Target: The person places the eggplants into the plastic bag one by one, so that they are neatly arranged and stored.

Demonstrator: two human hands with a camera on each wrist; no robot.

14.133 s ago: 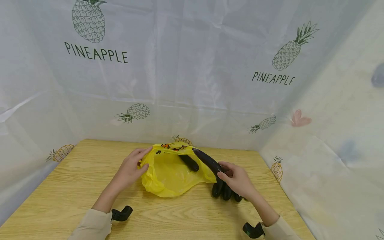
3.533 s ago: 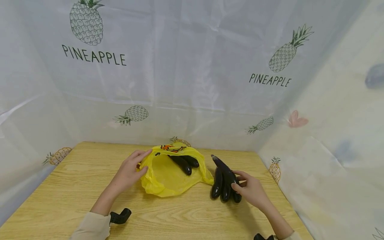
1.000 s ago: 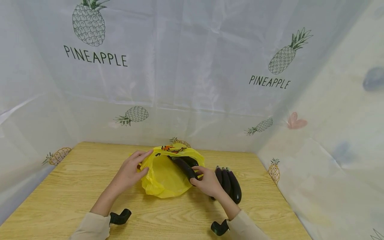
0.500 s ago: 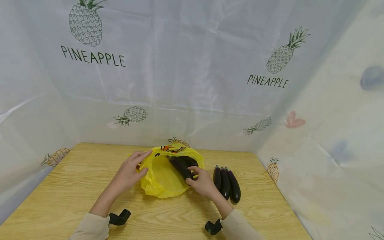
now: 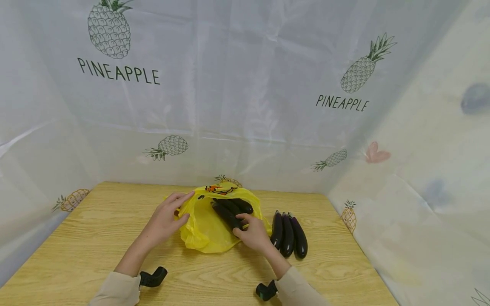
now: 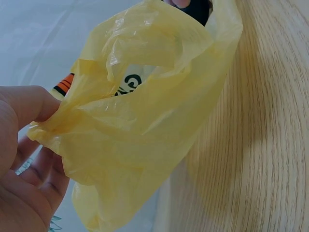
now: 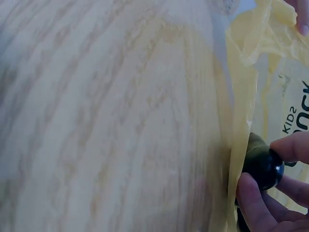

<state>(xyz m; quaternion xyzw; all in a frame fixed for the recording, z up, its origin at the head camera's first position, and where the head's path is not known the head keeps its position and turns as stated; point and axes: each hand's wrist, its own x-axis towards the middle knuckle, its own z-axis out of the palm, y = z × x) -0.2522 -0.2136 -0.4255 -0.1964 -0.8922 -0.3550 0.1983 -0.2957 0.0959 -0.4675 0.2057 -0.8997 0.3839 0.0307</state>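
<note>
A yellow plastic bag lies on its side with its mouth facing me. My left hand pinches the left edge of its mouth; in the left wrist view the thin film of the bag runs between thumb and fingers. Inside the bag, my right hand grips the rounded end of a dark purple eggplant. In the right wrist view, thumb and fingers surround that glossy eggplant end. Two other eggplants lie beside it in the bag, partly covered.
Three eggplants lie side by side on the wooden table, just right of the bag. A white curtain printed with pineapples hangs behind the table. Black camera mounts sit on both wrists.
Within the last second, my right hand has shifted slightly left with the eggplant, which lies lower left of the other two. Earlier it lifted this eggplant from the table pile. The left hand stays put.
</note>
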